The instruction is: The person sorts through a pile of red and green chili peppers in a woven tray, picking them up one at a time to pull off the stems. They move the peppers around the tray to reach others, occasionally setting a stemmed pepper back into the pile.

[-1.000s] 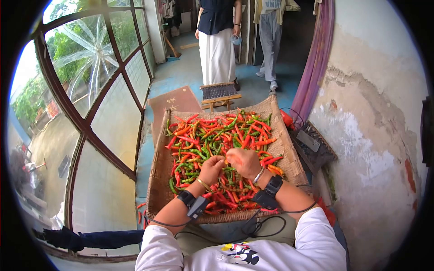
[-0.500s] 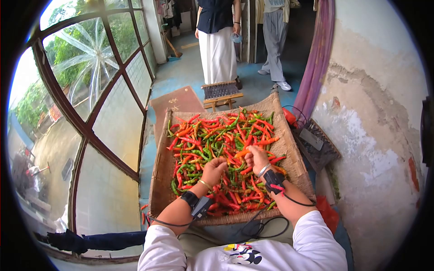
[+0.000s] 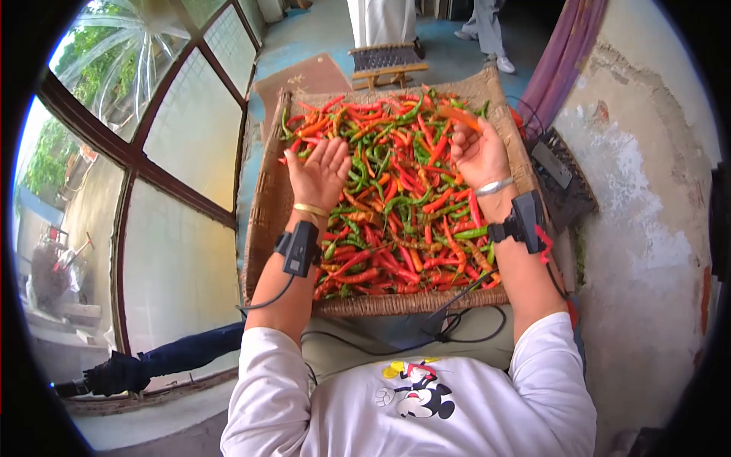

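Observation:
A large woven tray holds a heap of red, orange and green chili peppers. Over the tray's left part, my left hand is palm up with its fingers apart and nothing on the palm; a red pepper tip shows beside the thumb. On the right, above the heap, my right hand has its fingers bent round the lower end of an orange pepper, which is blurred. Each wrist has a bracelet and a strapped black device with a cable.
A small wooden stool stands beyond the tray, near two people's legs. Left are framed windows and a folded dark umbrella. A dark crate-like object lies right of the tray, by the wall. Black cables cross my lap.
My hands have moved apart and toward the far side of the tray. The left hand has opened, palm up. The view has tilted down, and the orange pepper is now raised in my right hand.

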`<state>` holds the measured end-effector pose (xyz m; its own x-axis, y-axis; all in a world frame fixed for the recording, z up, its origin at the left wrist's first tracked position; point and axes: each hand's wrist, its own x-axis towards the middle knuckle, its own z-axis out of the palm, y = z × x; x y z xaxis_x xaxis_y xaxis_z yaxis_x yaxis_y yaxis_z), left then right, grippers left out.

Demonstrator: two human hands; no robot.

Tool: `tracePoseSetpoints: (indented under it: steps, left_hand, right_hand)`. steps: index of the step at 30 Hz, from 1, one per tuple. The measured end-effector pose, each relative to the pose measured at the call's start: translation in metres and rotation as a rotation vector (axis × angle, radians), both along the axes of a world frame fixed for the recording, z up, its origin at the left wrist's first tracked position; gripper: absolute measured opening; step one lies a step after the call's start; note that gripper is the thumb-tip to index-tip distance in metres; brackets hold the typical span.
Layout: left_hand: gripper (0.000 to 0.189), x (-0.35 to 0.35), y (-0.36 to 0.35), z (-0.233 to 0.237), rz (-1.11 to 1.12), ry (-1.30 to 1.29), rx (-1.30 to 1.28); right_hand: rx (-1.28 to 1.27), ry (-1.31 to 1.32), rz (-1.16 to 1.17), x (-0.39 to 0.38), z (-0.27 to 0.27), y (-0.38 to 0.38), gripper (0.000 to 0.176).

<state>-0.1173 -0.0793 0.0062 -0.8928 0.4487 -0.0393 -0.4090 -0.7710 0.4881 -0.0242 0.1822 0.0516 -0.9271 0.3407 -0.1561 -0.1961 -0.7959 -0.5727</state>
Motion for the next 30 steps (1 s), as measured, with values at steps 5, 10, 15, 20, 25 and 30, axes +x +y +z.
tracePoseSetpoints:
  steps: [5, 10, 15, 20, 25, 30]
  left_hand:
    - [0.083, -0.004, -0.002, -0.009, 0.004, -0.02, -0.092]
    - [0.078, -0.002, 0.006, -0.013, -0.072, -0.051, -0.136]
    - [0.076, 0.007, 0.008, -0.023, -0.123, -0.072, -0.231]
    - [0.068, 0.018, 0.021, -0.021, -0.224, -0.033, -0.382]
    - [0.062, 0.027, 0.033, -0.021, -0.444, 0.033, -0.521]
    - [0.043, 0.052, 0.033, -0.012, -0.589, 0.352, -0.953]
  right_hand:
    - [0.096, -0.214, -0.031, -0.006, -0.027, -0.005, 0.019]
    - [0.209, -0.321, 0.115, -0.003, -0.054, -0.011, 0.021]
    - [0.345, -0.385, 0.242, -0.003, -0.061, -0.022, 0.018]
    - [0.353, -0.258, 0.151, -0.026, -0.05, -0.013, 0.013]
    - [0.535, -0.234, 0.643, 0.014, -0.039, -0.063, 0.017]
    - [0.421, -0.193, 0.833, 0.052, -0.016, -0.068, 0.021]
